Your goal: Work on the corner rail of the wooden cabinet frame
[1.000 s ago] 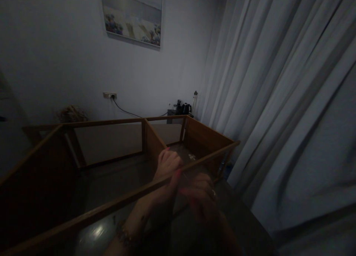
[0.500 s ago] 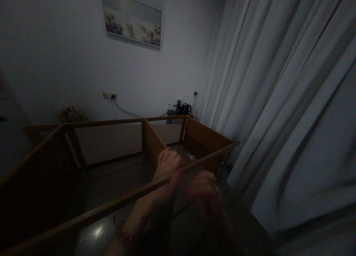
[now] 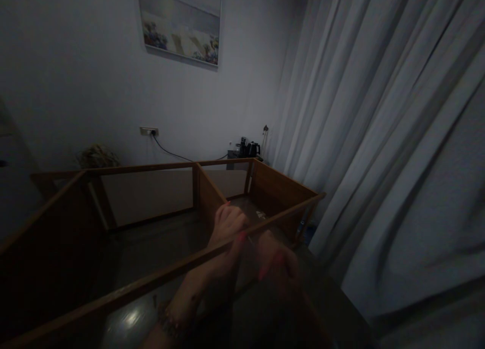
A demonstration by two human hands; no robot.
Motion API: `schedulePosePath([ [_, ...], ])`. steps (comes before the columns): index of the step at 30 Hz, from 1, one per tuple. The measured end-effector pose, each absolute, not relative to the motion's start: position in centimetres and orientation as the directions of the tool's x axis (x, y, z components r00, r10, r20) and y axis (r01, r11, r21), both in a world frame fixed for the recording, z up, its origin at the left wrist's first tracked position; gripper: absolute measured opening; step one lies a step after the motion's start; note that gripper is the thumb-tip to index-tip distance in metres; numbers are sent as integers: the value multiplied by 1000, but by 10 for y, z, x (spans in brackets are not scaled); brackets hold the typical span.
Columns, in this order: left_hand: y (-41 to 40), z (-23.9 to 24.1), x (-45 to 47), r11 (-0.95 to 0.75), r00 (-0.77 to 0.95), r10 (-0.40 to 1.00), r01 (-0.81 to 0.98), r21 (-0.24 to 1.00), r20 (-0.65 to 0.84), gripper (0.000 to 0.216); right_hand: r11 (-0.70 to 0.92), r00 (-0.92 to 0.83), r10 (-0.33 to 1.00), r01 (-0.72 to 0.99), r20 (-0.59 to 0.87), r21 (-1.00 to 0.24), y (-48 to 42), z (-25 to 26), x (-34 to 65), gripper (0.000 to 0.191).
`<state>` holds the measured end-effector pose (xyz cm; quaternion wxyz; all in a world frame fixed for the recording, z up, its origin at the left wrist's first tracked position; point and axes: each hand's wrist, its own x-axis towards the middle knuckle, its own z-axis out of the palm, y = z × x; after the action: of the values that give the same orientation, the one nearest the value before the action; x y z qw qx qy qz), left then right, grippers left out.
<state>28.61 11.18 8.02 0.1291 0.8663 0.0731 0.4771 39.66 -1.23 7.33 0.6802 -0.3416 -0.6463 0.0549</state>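
Observation:
A wooden cabinet frame [image 3: 280, 190] lies on its side on the floor in a dim room. A thin front rail [image 3: 151, 281] runs diagonally across it. My left hand [image 3: 227, 225] is curled over this rail where it meets the middle divider panel [image 3: 208, 192], fingers closed on it. My right hand [image 3: 278, 268] sits just right of the left, below the rail, fingers bent and smeared by motion. A thin pale thing shows between the two hands; I cannot make out what it is.
Grey curtains [image 3: 379, 137] hang close on the right. A picture [image 3: 180, 23] hangs on the far wall above a socket with a cable [image 3: 149, 132]. A kettle and small appliances [image 3: 248, 148] stand on a low table behind the frame. The shiny floor [image 3: 131, 316] shows inside the frame.
My right hand has turned and shifted slightly down and left beside the rail. My left hand and the frame have stayed put.

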Motion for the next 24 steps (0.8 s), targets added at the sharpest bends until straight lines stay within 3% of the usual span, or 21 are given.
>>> schedulePosePath([
  [5,111,81,286,-955,524,252,2,295,813,61,791,109,502,342,858,-506,-13,78,395,43],
  [8,111,82,285,-956,517,235,-28,291,823,66,722,156,557,395,816,-569,-15,79,393,31],
  [11,112,81,286,-956,514,232,-36,290,826,64,675,260,592,357,763,-646,-14,74,390,30],
  [14,113,79,288,-957,517,238,-20,290,822,63,703,269,583,305,766,-642,-12,69,388,34],
  [19,113,78,289,-954,533,249,-8,299,809,59,688,163,502,520,849,-507,-15,71,385,48],
  [24,111,81,286,-953,532,254,-2,302,807,61,595,199,450,660,871,-458,-20,63,383,34],
])
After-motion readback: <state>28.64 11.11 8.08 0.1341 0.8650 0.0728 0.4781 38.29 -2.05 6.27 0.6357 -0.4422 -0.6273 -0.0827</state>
